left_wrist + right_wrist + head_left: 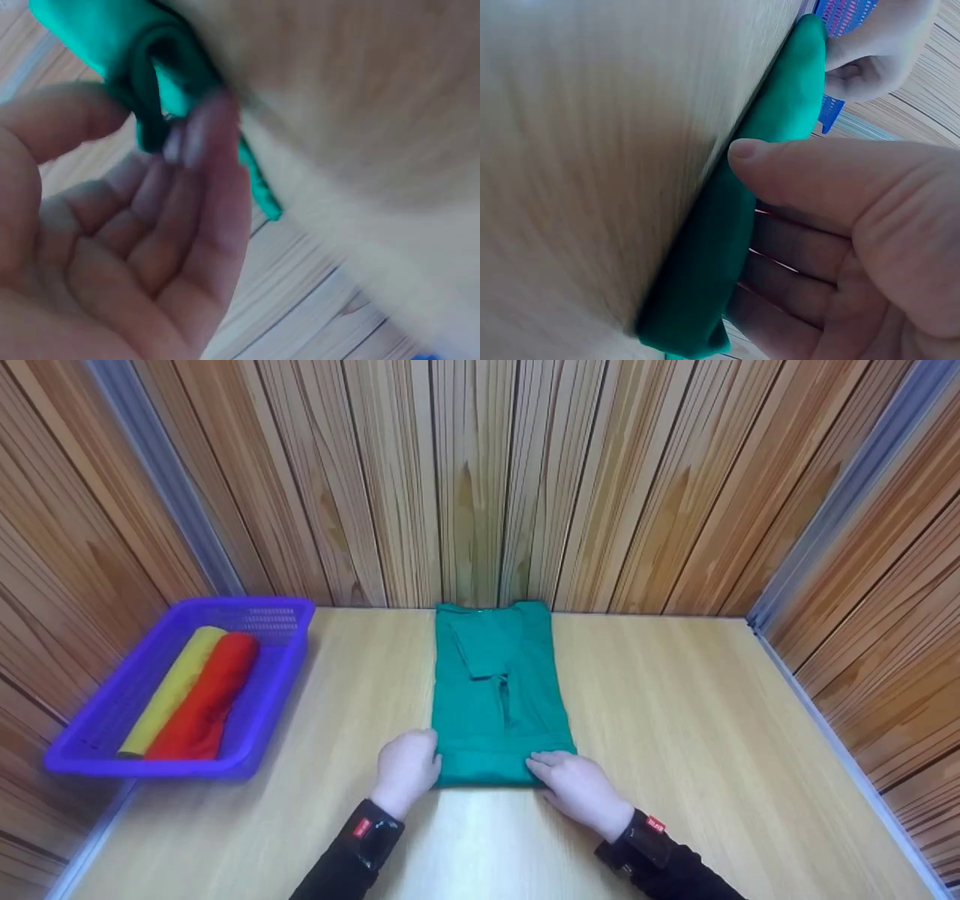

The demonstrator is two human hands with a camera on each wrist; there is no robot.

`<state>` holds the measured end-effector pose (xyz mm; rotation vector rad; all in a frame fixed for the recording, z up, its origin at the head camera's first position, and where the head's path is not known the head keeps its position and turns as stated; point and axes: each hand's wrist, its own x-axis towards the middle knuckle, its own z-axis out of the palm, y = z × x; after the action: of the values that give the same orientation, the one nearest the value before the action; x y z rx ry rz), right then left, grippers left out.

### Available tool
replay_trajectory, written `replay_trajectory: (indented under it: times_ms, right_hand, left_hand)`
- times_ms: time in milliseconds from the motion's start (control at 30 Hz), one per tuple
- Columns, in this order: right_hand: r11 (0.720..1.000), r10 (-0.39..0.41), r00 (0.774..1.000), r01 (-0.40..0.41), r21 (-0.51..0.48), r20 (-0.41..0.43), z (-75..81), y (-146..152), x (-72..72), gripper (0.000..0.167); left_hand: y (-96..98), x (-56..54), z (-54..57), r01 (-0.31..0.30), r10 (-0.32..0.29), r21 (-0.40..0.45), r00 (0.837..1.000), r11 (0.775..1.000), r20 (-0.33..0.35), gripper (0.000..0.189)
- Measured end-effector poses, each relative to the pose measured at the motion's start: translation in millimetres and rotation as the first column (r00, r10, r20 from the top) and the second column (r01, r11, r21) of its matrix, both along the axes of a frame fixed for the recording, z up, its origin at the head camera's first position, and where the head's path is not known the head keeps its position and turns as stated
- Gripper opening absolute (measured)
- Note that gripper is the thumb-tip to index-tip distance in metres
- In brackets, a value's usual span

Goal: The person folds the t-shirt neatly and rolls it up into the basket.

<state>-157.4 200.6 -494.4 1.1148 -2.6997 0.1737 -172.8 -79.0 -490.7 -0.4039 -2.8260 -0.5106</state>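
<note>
A green T-shirt [495, 697] lies on the table as a long folded strip, one sleeve laid inward near the top. Its near end is turned over into a thick fold [705, 255]. At the left corner of that fold, my left hand [407, 769] pinches the cloth between thumb and fingers; the left wrist view shows the curled layers of the shirt's edge [161, 60]. My right hand [577, 787] grips the right end of the fold, with the thumb [761, 161] along the near side and the fingers over the top.
To the left stands a purple plastic basket [292, 660] holding a yellow cloth roll [176, 686] and a red cloth roll [206, 701] side by side. Wood-panelled walls [472, 480] enclose the light wooden table [675, 697] at the back and both sides.
</note>
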Motion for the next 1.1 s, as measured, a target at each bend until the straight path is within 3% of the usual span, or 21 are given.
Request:
replay_trajectory:
  times_ms: [67,133,233,333,467,633,900,1100]
  right_hand:
    - [1.0,0.001,1.0,-0.001,-0.004,0.001,-0.6,0.6,0.1,0.044]
    - [1.0,-0.005,1.0,0.005,-0.001,0.007,-0.6,0.8,0.2,0.044]
    - [1.0,-0.016,1.0,0.016,0.003,0.021,0.1,0.2,0.3,0.043]
    - [1.0,-0.028,0.999,0.028,0.009,0.028,2.0,-1.5,0.0,0.042]
    - [0.999,-0.038,0.999,0.038,0.022,-0.002,2.1,-4.6,-1.5,0.039]
    - [0.998,-0.039,0.997,0.041,0.038,-0.062,-0.6,-8.5,-5.3,0.029]
    - [0.998,-0.029,0.992,0.036,0.054,-0.125,-0.7,-11.5,-11.3,0.016]
    - [0.998,-0.021,0.988,0.03,0.054,-0.155,-1.7,-12.3,-10.2,0.012]
  left_hand:
    - [2.8,4.4,1.0,0.017,-0.023,-0.039,0.989,0.999,-0.143,0.016]
    - [5.3,8.8,1.0,0.052,-0.065,-0.059,0.966,0.997,-0.25,0.013]
    - [9.0,16.6,-1.4,0.124,-0.143,-0.081,0.937,0.989,-0.317,0.014]
    - [12.3,24.6,-5.0,0.171,-0.199,-0.117,0.932,0.978,-0.303,0.016]
    - [14.6,29.9,-9.9,0.171,-0.223,-0.199,0.935,0.965,-0.276,0.013]
    - [14.9,28.0,-13.5,0.135,-0.22,-0.295,0.936,0.946,-0.276,0.016]
    - [16.6,22.4,-13.6,0.105,-0.197,-0.329,0.945,0.939,-0.262,0.022]
    - [18.9,21.6,-15.6,0.081,-0.195,-0.377,0.941,0.923,-0.275,0.021]
